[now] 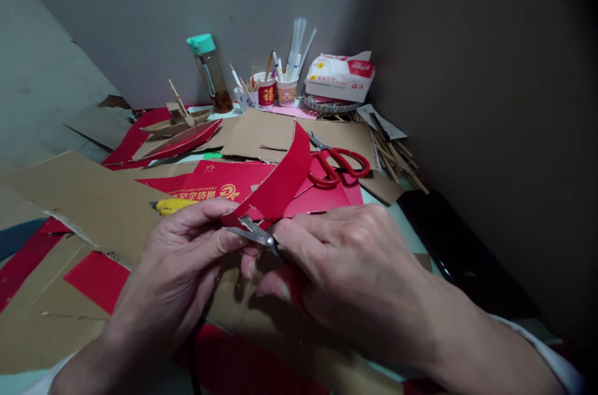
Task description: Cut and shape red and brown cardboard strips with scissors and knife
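Note:
My left hand (182, 264) pinches the lower end of a curved strip of red card (280, 186) between thumb and fingers. The strip rises up and to the right, ending in a point. My right hand (346, 258) is closed around the handles of a pair of scissors (261, 235), mostly hidden under the fingers. Its metal blades are slightly apart and point left, lying at the lower end of the card close to my left thumb. A second pair of red-handled scissors (346, 164) lies on the table beyond my right hand.
Behind lie a red paper boat (182, 141) and a cardboard boat (175, 124). A bottle (215, 80), a cup of white sticks (286, 91) and a tissue pack (341, 78) stand by the wall. Cardboard sheets (84, 195) and a yellow tool (175, 205) lie around; wooden sticks (397, 161) lie right.

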Tool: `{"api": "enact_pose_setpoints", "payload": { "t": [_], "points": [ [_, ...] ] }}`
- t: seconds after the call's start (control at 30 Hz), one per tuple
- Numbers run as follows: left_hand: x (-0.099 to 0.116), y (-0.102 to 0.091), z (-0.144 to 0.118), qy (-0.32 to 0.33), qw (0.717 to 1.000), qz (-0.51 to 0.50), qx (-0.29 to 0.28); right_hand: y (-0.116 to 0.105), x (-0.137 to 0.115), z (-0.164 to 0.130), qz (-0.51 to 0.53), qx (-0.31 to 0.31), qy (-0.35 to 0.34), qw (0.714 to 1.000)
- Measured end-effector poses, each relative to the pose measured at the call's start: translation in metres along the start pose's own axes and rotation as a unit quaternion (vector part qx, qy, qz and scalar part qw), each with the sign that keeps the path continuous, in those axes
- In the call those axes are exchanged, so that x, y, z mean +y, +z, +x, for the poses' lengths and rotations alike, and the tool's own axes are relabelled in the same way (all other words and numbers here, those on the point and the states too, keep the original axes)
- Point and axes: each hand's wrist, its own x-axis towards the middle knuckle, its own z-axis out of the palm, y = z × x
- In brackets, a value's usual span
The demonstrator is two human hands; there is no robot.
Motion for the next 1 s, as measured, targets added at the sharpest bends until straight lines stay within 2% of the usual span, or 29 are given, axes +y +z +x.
{"api": "enact_pose_setpoints", "payload": {
  "t": [0.23,0.47,0.6,0.87,1.0],
  "points": [
    [0.0013,0.0015,0.0011,0.008,0.999,0.010,-0.030,0.0000,0.0004,-0.0001,-0.041,0.019,-0.031,0.998],
    [0.0000,-0.0008,0.0004,0.004,0.999,0.025,-0.038,0.0004,0.0033,-0.0017,-0.057,0.024,-0.058,0.996],
    [-0.0003,0.0019,0.0000,0.019,0.998,0.047,-0.022,0.0008,0.0045,-0.0025,-0.063,0.027,-0.069,0.995],
    [-0.0008,0.0065,-0.0046,0.014,0.997,0.080,-0.013,-0.0017,-0.0036,0.0010,-0.046,0.034,-0.060,0.997],
    [-0.0022,0.0061,-0.0053,0.007,0.996,0.079,-0.027,-0.0006,-0.0027,0.0008,-0.041,0.046,-0.059,0.996]
  ]
}}
